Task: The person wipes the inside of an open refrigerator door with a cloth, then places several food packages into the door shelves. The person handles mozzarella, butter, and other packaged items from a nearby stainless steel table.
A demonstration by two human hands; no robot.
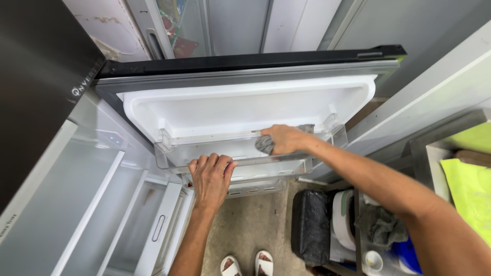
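**Two hands at an open refrigerator door**

Bare concrete floor (pixel 255 225) runs between an open refrigerator and a crowded grey shelf unit (pixel 424 153) on the right. Seen from above, the refrigerator door (pixel 245 97) stands swung wide, its white inner liner facing the camera and a clear plastic door bin (pixel 230 153) clipped across its lower part.

The right hand (pixel 284 139) reaches into that bin with the fingers closed around a crumpled grey cloth (pixel 265 144), which is pressed against the bin's inner face; a corner of the cloth also shows past the knuckles. The left hand (pixel 210 176) curls over the front lip of the bin, fingers bent down across the rim and gripping it (the thumb lies toward the right).

To the left, the refrigerator's white interior (pixel 92 204) shows bare shelves and a drawer front. Below, two feet in white sandals (pixel 248 266) stand on the floor. Beside them sit a black bag (pixel 309 225), a white round appliance (pixel 343 214) and another grey rag (pixel 381 225); yellow-green sheets (pixel 468 189) lie on the shelf unit.
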